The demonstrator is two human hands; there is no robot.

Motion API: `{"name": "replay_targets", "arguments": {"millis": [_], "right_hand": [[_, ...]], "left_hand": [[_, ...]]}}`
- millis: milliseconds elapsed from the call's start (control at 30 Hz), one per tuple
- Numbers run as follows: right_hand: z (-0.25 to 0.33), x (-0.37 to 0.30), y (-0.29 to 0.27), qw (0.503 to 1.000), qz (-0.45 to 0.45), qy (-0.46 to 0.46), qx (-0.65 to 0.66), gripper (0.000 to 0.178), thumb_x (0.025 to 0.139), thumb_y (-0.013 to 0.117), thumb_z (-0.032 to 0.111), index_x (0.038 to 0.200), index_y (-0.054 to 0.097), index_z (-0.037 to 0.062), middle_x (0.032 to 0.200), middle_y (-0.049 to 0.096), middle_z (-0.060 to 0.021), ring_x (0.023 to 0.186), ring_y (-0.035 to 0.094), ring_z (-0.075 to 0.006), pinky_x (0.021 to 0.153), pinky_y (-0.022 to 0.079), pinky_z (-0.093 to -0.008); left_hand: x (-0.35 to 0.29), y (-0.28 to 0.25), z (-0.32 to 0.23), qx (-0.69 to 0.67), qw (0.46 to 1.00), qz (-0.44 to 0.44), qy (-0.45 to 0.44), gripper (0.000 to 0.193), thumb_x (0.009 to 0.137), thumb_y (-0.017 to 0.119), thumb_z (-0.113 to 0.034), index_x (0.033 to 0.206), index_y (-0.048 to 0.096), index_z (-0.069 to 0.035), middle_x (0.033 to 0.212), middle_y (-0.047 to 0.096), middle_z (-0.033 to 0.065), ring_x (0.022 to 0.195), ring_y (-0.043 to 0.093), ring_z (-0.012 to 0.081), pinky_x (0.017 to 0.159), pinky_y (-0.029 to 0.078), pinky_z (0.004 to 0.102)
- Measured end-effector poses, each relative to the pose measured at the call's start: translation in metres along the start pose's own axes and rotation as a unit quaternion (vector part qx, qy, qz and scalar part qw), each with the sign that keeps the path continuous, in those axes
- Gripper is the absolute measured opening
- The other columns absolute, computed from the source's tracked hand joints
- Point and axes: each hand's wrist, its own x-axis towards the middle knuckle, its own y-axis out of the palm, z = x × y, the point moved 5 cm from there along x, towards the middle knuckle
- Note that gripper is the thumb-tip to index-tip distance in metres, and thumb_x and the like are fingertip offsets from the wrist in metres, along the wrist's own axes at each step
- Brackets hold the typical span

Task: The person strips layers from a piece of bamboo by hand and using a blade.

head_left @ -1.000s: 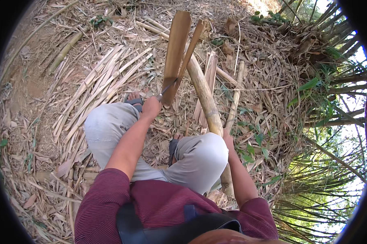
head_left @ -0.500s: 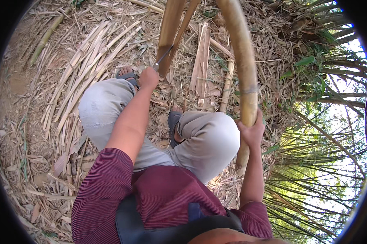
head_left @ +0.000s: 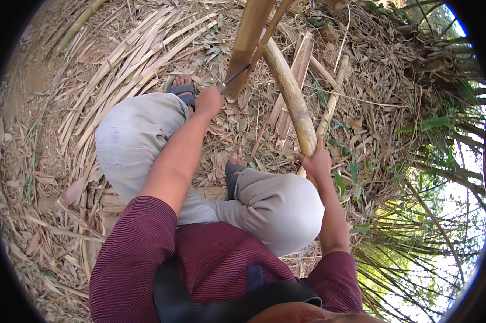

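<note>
My left hand (head_left: 209,100) is closed round the handle of a knife (head_left: 235,75). The blade points up and to the right, crossing a split bamboo piece (head_left: 249,40) that stands at the top of the view. A thinner strip runs along the right side of this piece, and the blade's tip meets it. My right hand (head_left: 317,166) grips a yellowish bamboo pole (head_left: 291,91) near its lower end, beside my right knee. The pole's far end reaches the thinner strip; whether they touch I cannot tell.
Long split bamboo strips (head_left: 130,59) lie in a bundle at the left. Wider split pieces (head_left: 296,81) and a thin cane (head_left: 334,97) lie beyond the pole. Dry leaves cover the ground, my sandalled feet (head_left: 182,90) among them. Bamboo stems (head_left: 415,258) stand at the right.
The bamboo pole has swung left, its far end now close to the split bamboo. My right hand has shifted slightly left with it. My left hand keeps its grip on the knife.
</note>
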Motion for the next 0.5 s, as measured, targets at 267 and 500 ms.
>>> {"name": "replay_targets", "arguments": {"millis": [267,500], "right_hand": [[0.032,0.004,-0.105,0.945,-0.257,-0.128,0.160,0.081,0.074,0.080,0.017,0.144,0.042,0.0000,0.102,0.072,-0.0220,0.083,0.073,-0.0385,0.077,0.058,-0.0445],[0.001,0.005,0.060,0.993,0.022,-0.039,0.111,0.085,0.072,0.083,0.030,0.141,0.042,0.0014,0.103,0.070,-0.0271,0.096,0.070,-0.0426,0.086,0.056,-0.0459]], "left_hand": [[-0.012,0.000,0.012,-0.028,0.999,-0.029,-0.026,0.030,0.087,0.068,-0.026,0.106,0.071,-0.002,0.103,0.071,0.0262,0.101,0.069,0.0432,0.090,0.055,0.0510],[-0.014,0.023,0.001,0.007,0.999,0.032,-0.030,0.031,0.087,0.067,-0.021,0.110,0.070,-0.001,0.103,0.071,0.0268,0.101,0.068,0.0440,0.088,0.055,0.0513]]}}
